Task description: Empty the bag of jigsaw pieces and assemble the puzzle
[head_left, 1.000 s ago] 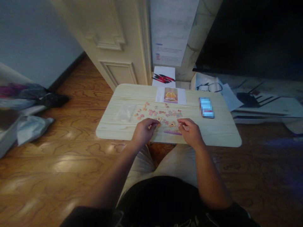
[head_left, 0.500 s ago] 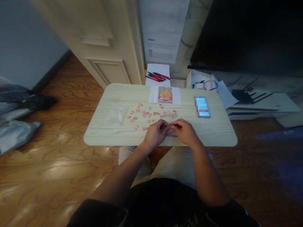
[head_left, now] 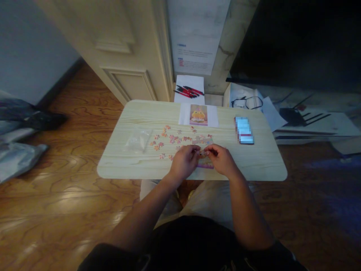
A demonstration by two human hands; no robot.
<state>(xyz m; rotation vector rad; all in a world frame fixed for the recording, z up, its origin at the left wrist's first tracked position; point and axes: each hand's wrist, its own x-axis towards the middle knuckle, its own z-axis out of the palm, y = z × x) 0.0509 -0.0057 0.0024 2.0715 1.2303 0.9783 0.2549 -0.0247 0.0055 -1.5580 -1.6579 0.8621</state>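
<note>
My left hand [head_left: 184, 160] is closed, its fingertips pinched at the left edge of a small yellowish cluster of jigsaw puzzle pieces [head_left: 202, 153]. From the other side, my right hand [head_left: 221, 158] pinches the same cluster with thumb and forefinger. Just beneath the fingers lies a joined puzzle section with a purple lower edge [head_left: 205, 166], partly covered by both hands. Loose pink and orange puzzle pieces [head_left: 172, 139] are scattered to the left and beyond my hands. At the table's far side, a printed picture of a yellow figure [head_left: 198, 114] lies on white paper.
A clear plastic bag [head_left: 139, 140] rests on the left of the pale wooden table [head_left: 118, 158]. The phone [head_left: 244, 130] lies at the right. Behind the table are red and black pens [head_left: 188, 91] on paper and a black cable [head_left: 248, 101].
My fingertips have parted slightly, and more of the yellowish cluster and the purple-edged section shows between my hands. The whole view has shifted a little.
</note>
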